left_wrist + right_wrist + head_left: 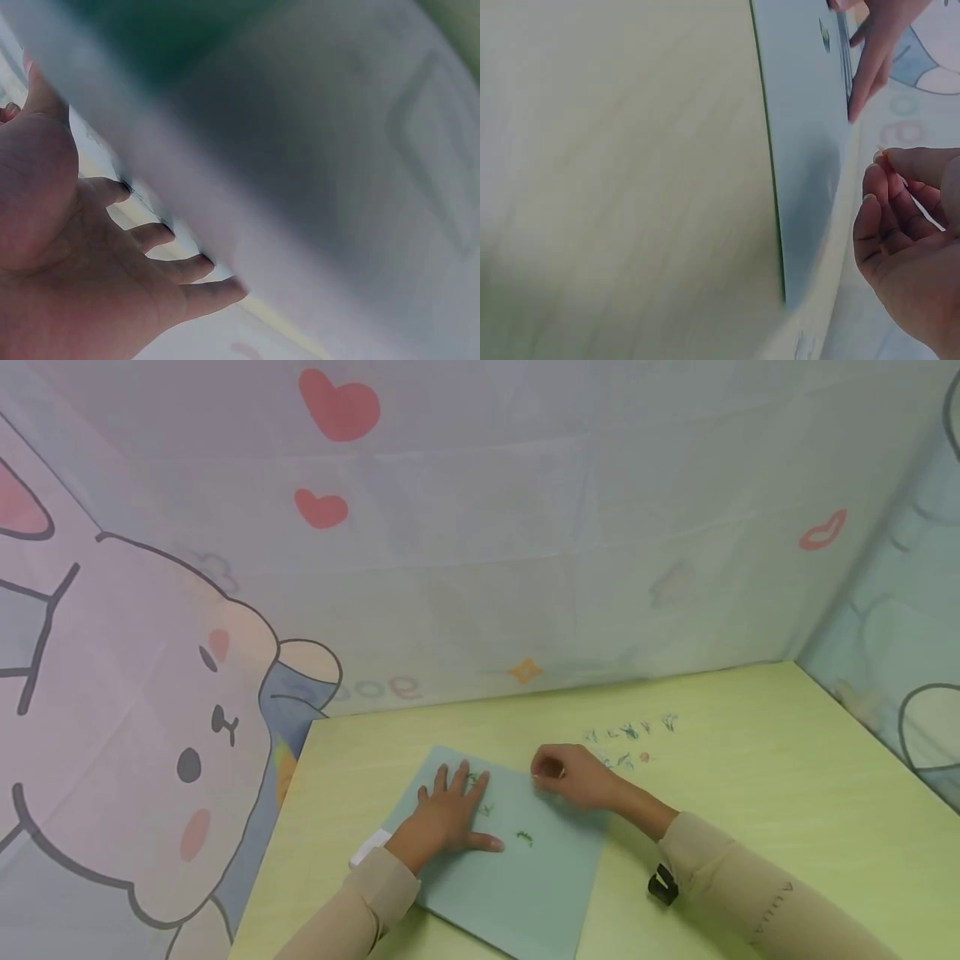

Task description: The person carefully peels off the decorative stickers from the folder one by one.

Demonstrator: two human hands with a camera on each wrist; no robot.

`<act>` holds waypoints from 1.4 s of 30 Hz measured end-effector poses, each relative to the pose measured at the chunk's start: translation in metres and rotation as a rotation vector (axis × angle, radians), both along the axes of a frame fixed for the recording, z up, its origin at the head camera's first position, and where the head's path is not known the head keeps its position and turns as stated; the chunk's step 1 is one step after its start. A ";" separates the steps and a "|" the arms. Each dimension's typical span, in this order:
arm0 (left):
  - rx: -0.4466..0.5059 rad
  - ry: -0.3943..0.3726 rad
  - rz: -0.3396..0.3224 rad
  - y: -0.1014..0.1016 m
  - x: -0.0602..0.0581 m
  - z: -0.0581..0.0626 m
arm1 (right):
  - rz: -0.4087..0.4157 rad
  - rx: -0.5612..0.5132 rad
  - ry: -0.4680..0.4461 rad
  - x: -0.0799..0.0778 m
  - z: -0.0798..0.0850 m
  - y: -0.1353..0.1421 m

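A pale blue-green notebook-like panel (517, 885) lies tilted on the table, with several small green plant pictures (524, 838) on it. My left hand (450, 818) rests spread on its upper left part, fingers straight and apart. Over the upper right edge, my right hand (573, 774) has thumb and index finger pinched together. In the right wrist view, a tiny pale-orange piece (881, 151) shows at those fingertips; its kind I cannot tell. The left wrist view shows the left palm (90, 285) beside a large blurred grey surface.
Two rows of small flower and leaf pieces (630, 732) lie on the yellow-green table (750, 777) beyond the right hand. A black clip-like object (663, 886) sits by the right sleeve. A white piece (369, 848) lies at the panel's left edge. Printed cloth walls (487, 568) stand behind and beside.
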State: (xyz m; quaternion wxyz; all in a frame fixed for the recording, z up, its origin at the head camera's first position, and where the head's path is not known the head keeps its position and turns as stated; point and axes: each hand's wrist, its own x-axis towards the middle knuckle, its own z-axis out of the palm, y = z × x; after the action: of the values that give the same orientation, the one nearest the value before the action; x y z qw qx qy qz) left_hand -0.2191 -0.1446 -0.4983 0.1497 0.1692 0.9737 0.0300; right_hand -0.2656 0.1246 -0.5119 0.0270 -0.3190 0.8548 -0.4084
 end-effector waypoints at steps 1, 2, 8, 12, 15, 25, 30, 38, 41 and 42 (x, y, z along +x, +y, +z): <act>0.001 0.000 0.001 0.000 0.000 0.000 | -0.009 0.007 0.005 -0.001 0.001 0.005; 0.002 0.001 0.000 0.000 0.000 0.001 | -0.017 0.015 0.005 -0.001 0.002 0.010; 0.021 0.001 -0.010 -0.001 0.001 0.002 | -0.052 0.022 -0.009 -0.006 0.007 0.045; 0.025 -0.002 -0.008 -0.001 0.002 0.003 | -0.096 0.009 -0.022 -0.009 0.010 0.068; 0.020 -0.002 -0.004 0.000 0.001 0.002 | -0.147 0.022 -0.034 -0.010 0.012 0.085; 0.000 -0.007 0.001 0.000 0.000 0.000 | -0.294 0.047 -0.005 -0.009 0.004 0.122; -0.001 -0.009 -0.002 0.001 0.000 -0.002 | -0.344 0.027 0.014 -0.011 0.003 0.131; 0.002 -0.014 -0.006 0.001 -0.001 -0.005 | -0.393 0.017 0.046 -0.010 0.001 0.146; 0.000 -0.007 -0.003 0.000 -0.001 -0.004 | -0.413 0.044 0.038 -0.008 -0.001 0.153; -0.001 -0.005 -0.003 0.000 -0.001 -0.004 | -0.419 0.050 0.034 -0.007 -0.001 0.155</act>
State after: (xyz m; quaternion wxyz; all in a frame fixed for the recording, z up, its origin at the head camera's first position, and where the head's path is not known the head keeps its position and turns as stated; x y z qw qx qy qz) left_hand -0.2200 -0.1444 -0.5024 0.1524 0.1704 0.9731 0.0297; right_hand -0.2731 0.2798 -0.5130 -0.0647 -0.1403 0.9127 -0.3783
